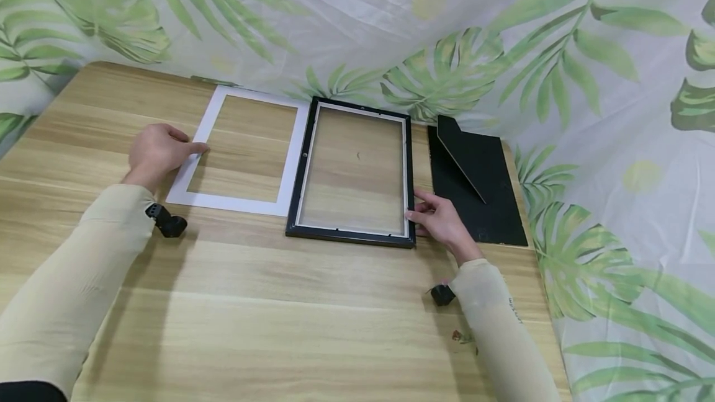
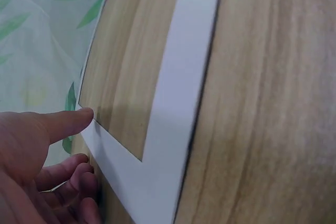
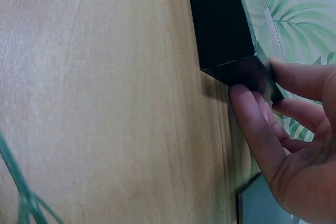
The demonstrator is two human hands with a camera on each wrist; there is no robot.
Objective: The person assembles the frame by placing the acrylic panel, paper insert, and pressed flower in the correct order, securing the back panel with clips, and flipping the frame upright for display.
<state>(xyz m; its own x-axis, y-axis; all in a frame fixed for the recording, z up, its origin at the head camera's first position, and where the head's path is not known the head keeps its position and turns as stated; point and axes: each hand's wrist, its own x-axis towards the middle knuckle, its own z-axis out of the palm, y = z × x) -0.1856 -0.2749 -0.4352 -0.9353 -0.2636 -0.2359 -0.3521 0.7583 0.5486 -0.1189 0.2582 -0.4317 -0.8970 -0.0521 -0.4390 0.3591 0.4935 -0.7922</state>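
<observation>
My left hand (image 1: 159, 151) grips the left border of a white picture mat (image 1: 240, 203), a flat rectangle with a large cut-out. In the left wrist view its thumb (image 2: 71, 121) lies across the border, while the other fingers curl at the outer edge. My right hand (image 1: 441, 222) holds the lower right side of a black picture frame (image 1: 349, 236), thumb on top and fingers against the outer side. The frame lies back up, with a pale inner lip and small black tabs. Its left side meets the mat. In the right wrist view the frame's corner (image 3: 231, 66) stands between thumb and fingers.
A black backing board (image 1: 486, 222) with a raised easel leg (image 1: 455, 151) lies on the wooden table (image 1: 268, 315) at the right. Leaf-print cloth (image 1: 357, 23) hangs behind and beside the table. A small reddish sprig (image 1: 459, 336) shows near my right forearm.
</observation>
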